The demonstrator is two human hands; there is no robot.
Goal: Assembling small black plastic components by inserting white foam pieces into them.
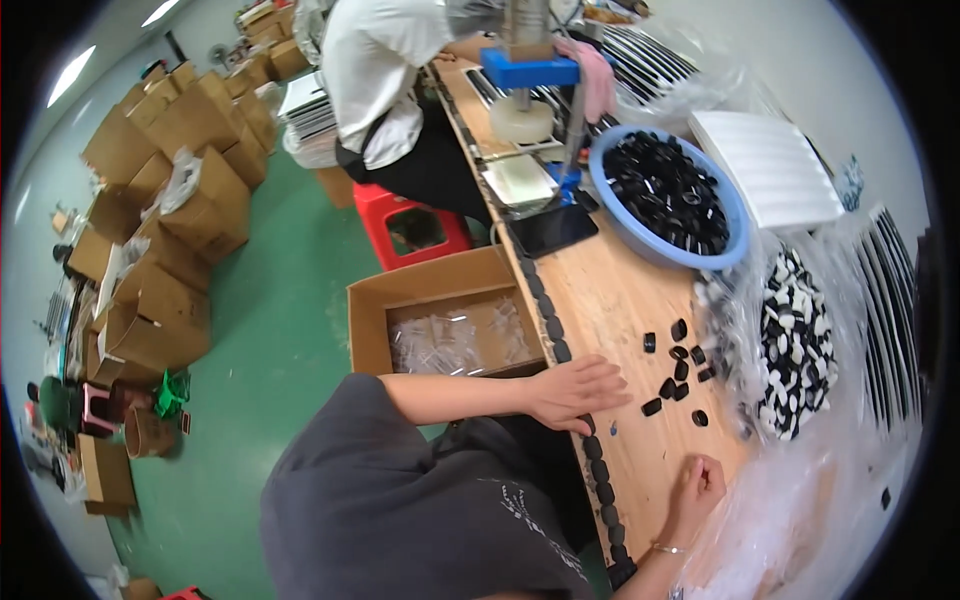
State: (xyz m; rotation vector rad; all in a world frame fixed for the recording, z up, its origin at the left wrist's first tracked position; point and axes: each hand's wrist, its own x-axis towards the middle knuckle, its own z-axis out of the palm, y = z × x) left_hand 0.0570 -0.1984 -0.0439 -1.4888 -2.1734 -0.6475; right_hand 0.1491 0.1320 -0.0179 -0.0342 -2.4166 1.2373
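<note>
My left hand (pixel 578 393) lies across the padded near edge of the wooden table (pixel 640 475), fingers stretched out and nothing visible in them. Close by on the right, my right hand (pixel 697 492) rests on the wood with its fingers curled closed; whatever they may hold is hidden. Beyond both hands are several small black ring-like caps (pixel 681 370), scattered loose on the tabletop. A blue basin (pixel 738 225) heaped with more black pieces stands farther along. To the right, a clear plastic bag (pixel 740 300) holds black and white pieces (pixel 795 345).
Below the table's edge sits an open cardboard box (pixel 368 330) with clear plastic pieces inside. A black phone (pixel 553 231) lies near a bench press with a blue part (pixel 530 70). Another person (pixel 385 70) works there beside a red stool (pixel 375 220). White foam trays (pixel 765 165) lean behind the basin.
</note>
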